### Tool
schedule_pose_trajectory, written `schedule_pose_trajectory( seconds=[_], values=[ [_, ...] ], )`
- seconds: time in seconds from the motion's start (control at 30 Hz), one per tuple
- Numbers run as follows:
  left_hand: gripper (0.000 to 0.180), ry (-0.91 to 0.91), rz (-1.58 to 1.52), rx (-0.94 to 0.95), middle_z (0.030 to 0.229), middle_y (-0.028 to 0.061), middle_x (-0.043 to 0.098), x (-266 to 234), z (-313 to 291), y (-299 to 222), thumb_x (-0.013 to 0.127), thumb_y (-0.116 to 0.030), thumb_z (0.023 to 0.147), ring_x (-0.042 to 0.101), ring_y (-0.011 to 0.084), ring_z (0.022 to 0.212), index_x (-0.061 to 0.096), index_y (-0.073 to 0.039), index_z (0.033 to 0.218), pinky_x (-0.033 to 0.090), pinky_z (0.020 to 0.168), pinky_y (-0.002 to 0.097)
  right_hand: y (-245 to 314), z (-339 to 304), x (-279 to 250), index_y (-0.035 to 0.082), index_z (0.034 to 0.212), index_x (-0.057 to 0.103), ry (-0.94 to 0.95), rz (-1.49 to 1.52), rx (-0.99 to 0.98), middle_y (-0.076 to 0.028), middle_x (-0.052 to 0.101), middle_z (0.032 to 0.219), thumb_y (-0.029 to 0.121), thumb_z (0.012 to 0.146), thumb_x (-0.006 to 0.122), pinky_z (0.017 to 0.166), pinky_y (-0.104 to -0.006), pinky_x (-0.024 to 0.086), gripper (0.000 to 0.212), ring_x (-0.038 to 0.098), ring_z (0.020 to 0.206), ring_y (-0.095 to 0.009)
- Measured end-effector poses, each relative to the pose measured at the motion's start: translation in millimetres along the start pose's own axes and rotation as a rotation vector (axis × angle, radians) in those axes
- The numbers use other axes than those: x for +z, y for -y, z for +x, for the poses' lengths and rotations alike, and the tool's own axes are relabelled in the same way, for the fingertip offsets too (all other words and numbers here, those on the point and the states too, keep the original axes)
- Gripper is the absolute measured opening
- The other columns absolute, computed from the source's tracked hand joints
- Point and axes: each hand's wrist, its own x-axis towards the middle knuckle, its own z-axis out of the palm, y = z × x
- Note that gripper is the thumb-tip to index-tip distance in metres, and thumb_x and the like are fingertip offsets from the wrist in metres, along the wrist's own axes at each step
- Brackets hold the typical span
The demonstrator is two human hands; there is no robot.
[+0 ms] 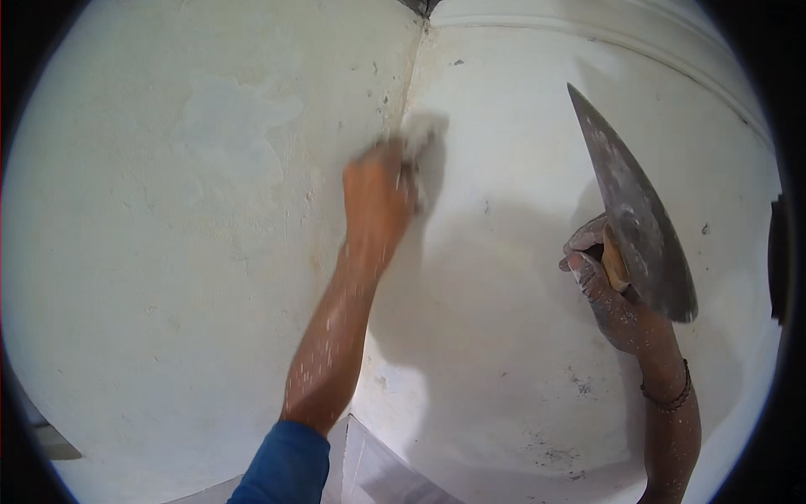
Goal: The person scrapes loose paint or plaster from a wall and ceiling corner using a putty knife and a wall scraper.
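Observation:
My left hand (378,193) is closed in a fist against the wall corner, with its fingers blurred by motion. A pale, crumpled-looking thing at its fingers is too smeared to name. On the right, my right hand (609,298) grips a plastering trowel (642,210) by its wooden handle (615,259). The trowel's long grey metal blade is smudged with white and points up and to the left, held away from the wall. White dust coats my right fingers. Whitish flecks show in front of my left forearm (327,336).
Two off-white walls meet at the corner crease (411,76), which has small chips along it. A smoother pale patch (231,118) marks the left wall. A moulding (604,38) curves along the top right. Grey-dark scuffs (558,454) spot the lower right wall, above a greyish tile surface (386,470).

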Motion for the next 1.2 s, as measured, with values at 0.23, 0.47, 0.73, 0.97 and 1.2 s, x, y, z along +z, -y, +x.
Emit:
schedule_pose_trajectory(
  seconds=[0.23,0.47,0.73,0.97,1.2],
  values=[
    [0.020,-0.072,0.038,0.003,0.078,0.0201,0.066,0.4,30.3,1.6,0.063,0.002,0.078,0.068,0.0312,0.072,0.064,0.002,0.098,0.051,0.065,0.0340,3.6,10.0,-5.0,0.000,0.094,0.057,0.179,-0.079,-0.022,-0.006,0.058,0.077,0.005,0.082,0.067,0.068,-0.0273,0.050,0.016,0.058,0.072,-0.014],
    [0.023,-0.089,-0.213,-0.101,0.082,0.0185,0.067,1.7,-20.9,-1.0,0.064,0.000,0.078,0.066,0.0346,0.074,0.063,0.003,0.100,0.050,0.068,0.0358,24.7,11.4,8.1,0.001,0.112,0.059,-0.030,0.015,0.311,-0.004,0.057,0.067,0.024,0.071,0.076,0.052,-0.0324,0.047,0.050,0.056,0.056,-0.015],
    [0.016,-0.010,-0.271,-0.292,0.081,0.0177,0.066,0.1,-78.4,-1.6,0.058,0.000,0.083,0.066,0.0291,0.068,0.060,0.002,0.099,0.051,0.064,0.0350,37.2,57.5,18.1,0.021,0.126,0.058,0.117,-0.782,-0.122,-0.005,0.056,0.072,0.038,0.075,0.067,0.053,-0.0275,0.049,0.054,0.058,0.060,-0.014],
    [0.025,-0.278,-0.572,-0.530,0.083,0.0134,0.066,14.7,-133.1,-12.2,0.062,-0.006,0.087,0.066,0.0209,0.076,0.054,0.003,0.109,0.052,0.069,0.0312,27.6,115.4,42.5,0.017,0.121,0.061,0.381,-1.333,-0.486,-0.011,0.059,0.084,0.015,0.087,0.059,0.053,-0.0328,0.052,0.035,0.061,0.060,-0.019],
    [0.037,-0.320,-0.729,-0.488,0.102,0.0159,0.062,28.7,-107.2,-10.6,0.063,-0.005,0.087,0.063,0.0198,0.091,0.046,0.003,0.119,0.050,0.079,0.0307,71.1,132.5,64.1,0.010,0.087,0.073,0.535,-1.479,-0.605,-0.010,0.062,0.071,0.011,0.086,0.058,0.051,-0.0303,0.050,0.015,0.062,0.054,-0.016]
  ],
)
